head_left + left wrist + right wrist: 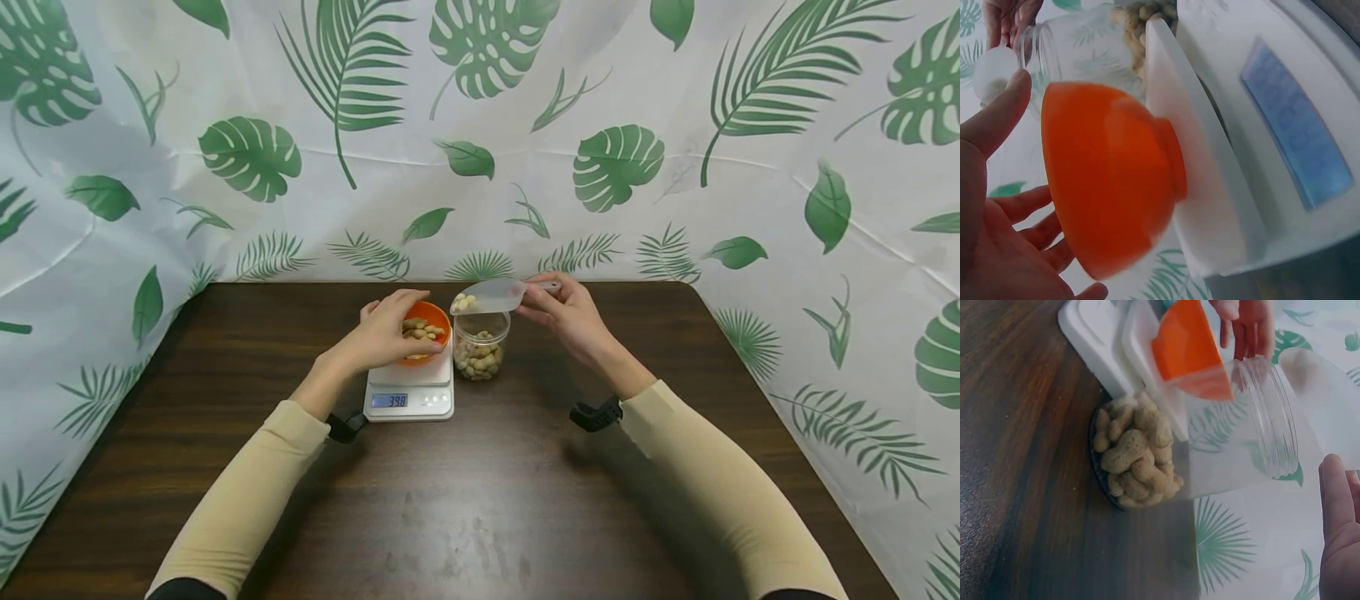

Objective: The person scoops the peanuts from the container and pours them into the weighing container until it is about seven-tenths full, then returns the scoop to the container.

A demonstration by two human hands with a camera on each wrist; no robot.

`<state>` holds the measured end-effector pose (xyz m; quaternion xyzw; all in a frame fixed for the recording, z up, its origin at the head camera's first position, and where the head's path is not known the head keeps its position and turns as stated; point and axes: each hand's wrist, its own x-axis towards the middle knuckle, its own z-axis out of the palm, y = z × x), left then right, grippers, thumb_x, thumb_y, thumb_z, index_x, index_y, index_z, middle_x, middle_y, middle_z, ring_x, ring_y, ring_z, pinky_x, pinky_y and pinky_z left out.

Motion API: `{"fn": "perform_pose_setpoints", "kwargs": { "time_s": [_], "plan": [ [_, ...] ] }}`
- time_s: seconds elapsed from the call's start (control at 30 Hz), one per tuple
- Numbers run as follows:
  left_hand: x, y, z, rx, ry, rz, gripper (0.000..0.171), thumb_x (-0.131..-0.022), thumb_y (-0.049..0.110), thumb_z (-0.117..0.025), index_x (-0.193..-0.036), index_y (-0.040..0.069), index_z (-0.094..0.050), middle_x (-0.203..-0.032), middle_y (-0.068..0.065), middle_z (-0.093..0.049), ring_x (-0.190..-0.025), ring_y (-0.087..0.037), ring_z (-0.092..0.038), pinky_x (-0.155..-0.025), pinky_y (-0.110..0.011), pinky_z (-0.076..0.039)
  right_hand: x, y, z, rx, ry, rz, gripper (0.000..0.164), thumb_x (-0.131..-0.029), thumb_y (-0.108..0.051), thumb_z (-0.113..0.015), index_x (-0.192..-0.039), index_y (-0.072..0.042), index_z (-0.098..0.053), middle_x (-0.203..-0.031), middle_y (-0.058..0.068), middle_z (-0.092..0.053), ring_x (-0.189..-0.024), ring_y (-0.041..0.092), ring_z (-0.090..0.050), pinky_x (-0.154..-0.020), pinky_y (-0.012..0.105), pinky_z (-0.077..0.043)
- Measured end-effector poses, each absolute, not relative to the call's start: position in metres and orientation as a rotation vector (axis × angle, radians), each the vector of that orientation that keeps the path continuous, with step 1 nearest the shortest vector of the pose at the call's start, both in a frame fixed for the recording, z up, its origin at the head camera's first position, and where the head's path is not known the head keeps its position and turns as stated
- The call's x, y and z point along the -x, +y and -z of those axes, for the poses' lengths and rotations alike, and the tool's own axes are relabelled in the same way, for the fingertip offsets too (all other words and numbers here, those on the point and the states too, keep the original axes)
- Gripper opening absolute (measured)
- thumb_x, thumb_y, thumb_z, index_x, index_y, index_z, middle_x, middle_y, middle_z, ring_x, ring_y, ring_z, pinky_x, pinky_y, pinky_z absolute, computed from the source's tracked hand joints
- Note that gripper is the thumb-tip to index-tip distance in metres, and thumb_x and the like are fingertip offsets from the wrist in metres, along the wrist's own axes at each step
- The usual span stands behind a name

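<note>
My right hand (pixel 564 315) pinches the handle of a translucent white scoop (pixel 498 295) level above the mouth of a clear jar (pixel 481 354). A few pale peanuts (pixel 465 302) lie at the scoop's tip. Unshelled peanuts (pixel 1138 456) fill the lower part of the jar. To its left, an orange bowl (pixel 1107 178) of peanuts stands on a white kitchen scale (pixel 411 402). My left hand (pixel 384 332) is over the bowl's rim, thumb and fingers spread loosely about it; whether they touch it I cannot tell.
The scale's blue display (pixel 389 400) shows digits like 398; a decimal point is too small to make out. Everything stands on a dark wooden table (pixel 480 500), near its back edge. A leaf-patterned sheet (pixel 517 167) hangs behind and along the sides.
</note>
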<state>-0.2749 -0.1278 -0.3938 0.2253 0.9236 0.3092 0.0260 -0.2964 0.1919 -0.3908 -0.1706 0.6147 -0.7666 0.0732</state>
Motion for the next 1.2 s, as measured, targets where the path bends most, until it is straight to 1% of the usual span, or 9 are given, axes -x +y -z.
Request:
{"fn": "perform_pose_setpoints", "kwargs": {
  "time_s": [0.1,0.17,0.27,0.47,0.57,0.77,0.9,1.13,1.2],
  "plan": [
    [0.272,-0.136,0.395,-0.680,2.857,-0.963,0.090,-0.087,0.044,-0.082,-0.157,0.007,-0.039,-0.157,-0.014,-0.039,-0.138,-0.032,-0.042,-0.114,-0.065,-0.009,0.297,0.188,0.390,0.518,1.853,2.290,0.015,-0.106,-0.008,-0.057,-0.119,0.000,-0.058,-0.123,0.014,-0.065,-0.112,0.023,-0.068,-0.102,0.050,-0.047],
    [0.270,-0.140,0.396,-0.674,2.863,-0.962,0.091,-0.086,0.043,-0.083,-0.156,0.006,-0.039,-0.157,-0.016,-0.039,-0.138,-0.034,-0.041,-0.113,-0.066,-0.010,0.298,0.185,0.390,0.525,1.860,2.277,0.016,-0.106,-0.007,-0.057,-0.120,0.000,-0.058,-0.123,0.013,-0.065,-0.112,0.023,-0.068,-0.102,0.049,-0.048],
    [0.267,-0.146,0.398,-0.663,2.869,-0.955,0.096,-0.084,0.044,-0.085,-0.157,0.005,-0.038,-0.157,-0.017,-0.038,-0.141,-0.036,-0.038,-0.112,-0.068,-0.012,0.298,0.180,0.390,0.536,1.878,2.256,0.017,-0.106,-0.006,-0.056,-0.121,0.001,-0.057,-0.122,0.013,-0.064,-0.112,0.022,-0.067,-0.099,0.044,-0.051],
    [0.267,-0.153,0.403,-0.593,2.866,-0.895,0.111,-0.082,0.050,-0.084,-0.161,-0.001,-0.025,-0.160,-0.023,-0.031,-0.144,-0.040,-0.032,-0.109,-0.068,-0.020,0.298,0.170,0.386,0.583,1.937,2.182,0.021,-0.106,-0.005,-0.056,-0.123,0.006,-0.054,-0.125,0.018,-0.059,-0.114,0.024,-0.066,-0.098,0.042,-0.052],
    [0.267,-0.155,0.404,-0.560,2.856,-0.857,0.116,-0.081,0.052,-0.084,-0.161,-0.004,-0.022,-0.159,-0.025,-0.031,-0.144,-0.042,-0.032,-0.108,-0.069,-0.022,0.297,0.165,0.384,0.590,1.969,2.140,0.020,-0.106,-0.005,-0.056,-0.123,0.006,-0.053,-0.126,0.020,-0.057,-0.114,0.024,-0.065,-0.098,0.042,-0.052],
    [0.267,-0.157,0.404,-0.531,2.822,-0.832,0.116,-0.081,0.055,-0.082,-0.160,-0.005,-0.022,-0.157,-0.026,-0.035,-0.142,-0.042,-0.035,-0.108,-0.074,-0.021,0.298,0.158,0.381,0.615,2.016,2.087,0.019,-0.105,-0.003,-0.056,-0.120,0.008,-0.054,-0.123,0.024,-0.059,-0.108,0.024,-0.067,-0.097,0.048,-0.052],
    [0.267,-0.158,0.404,-0.530,2.818,-0.845,0.116,-0.081,0.056,-0.082,-0.160,-0.006,-0.023,-0.156,-0.026,-0.036,-0.142,-0.042,-0.036,-0.108,-0.075,-0.020,0.298,0.154,0.379,0.647,2.073,2.047,0.021,-0.105,-0.005,-0.058,-0.121,0.009,-0.054,-0.125,0.026,-0.059,-0.106,0.025,-0.068,-0.096,0.052,-0.052],
    [0.266,-0.160,0.404,-0.520,2.802,-0.893,0.116,-0.081,0.056,-0.083,-0.160,-0.005,-0.023,-0.155,-0.025,-0.038,-0.140,-0.041,-0.038,-0.107,-0.077,-0.019,0.297,0.151,0.374,0.700,2.168,1.975,0.025,-0.105,-0.007,-0.059,-0.123,0.010,-0.054,-0.124,0.026,-0.059,-0.106,0.028,-0.069,-0.093,0.051,-0.053],
    [0.266,-0.160,0.404,-0.524,2.805,-0.896,0.115,-0.081,0.055,-0.083,-0.160,-0.004,-0.024,-0.155,-0.024,-0.039,-0.140,-0.041,-0.038,-0.108,-0.076,-0.019,0.297,0.152,0.373,0.713,2.181,1.967,0.025,-0.105,-0.007,-0.060,-0.122,0.010,-0.054,-0.124,0.027,-0.060,-0.106,0.029,-0.069,-0.093,0.051,-0.053]
  ]
}}
